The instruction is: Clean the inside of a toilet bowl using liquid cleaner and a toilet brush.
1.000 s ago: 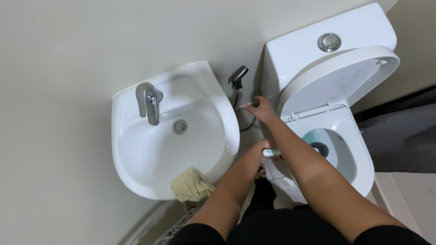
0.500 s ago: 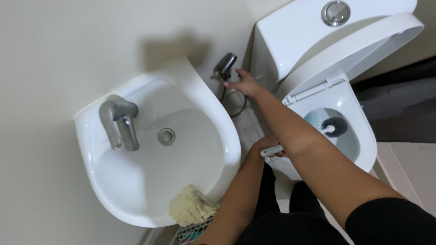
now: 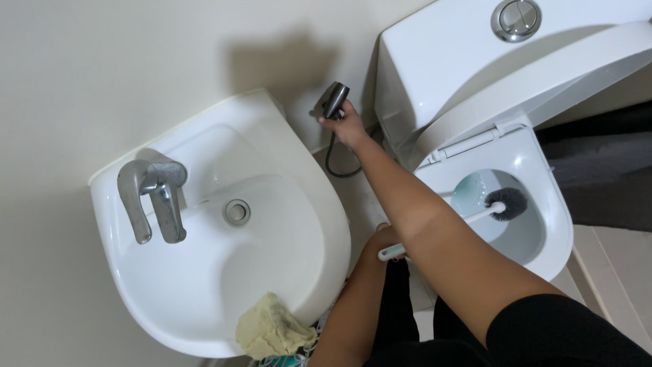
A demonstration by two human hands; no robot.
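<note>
My right hand is stretched out to the wall, and its fingers are wrapped around the dark spray nozzle. The nozzle is up between the sink and the toilet tank. Its thin hose hangs down in a loop just under my hand.

My left hand is low, beside the toilet. It is closed on the white handle of the toilet brush. My right arm crosses over it, so I cannot see those fingers well. The dark bristle end of the brush sits inside the toilet bowl, over the blue water. The seat and lid are up.

On the sink there is 1 silver tap and 1 drain. A yellow cloth sits on the front rim.

I think a few things could go wrong. If I squeeze the nozzle while it points at the wall, water could spray all over. The hose could catch on my arm. The brush could tip out and drip on the floor, because I hold it with just 1 hand and look away.
</note>
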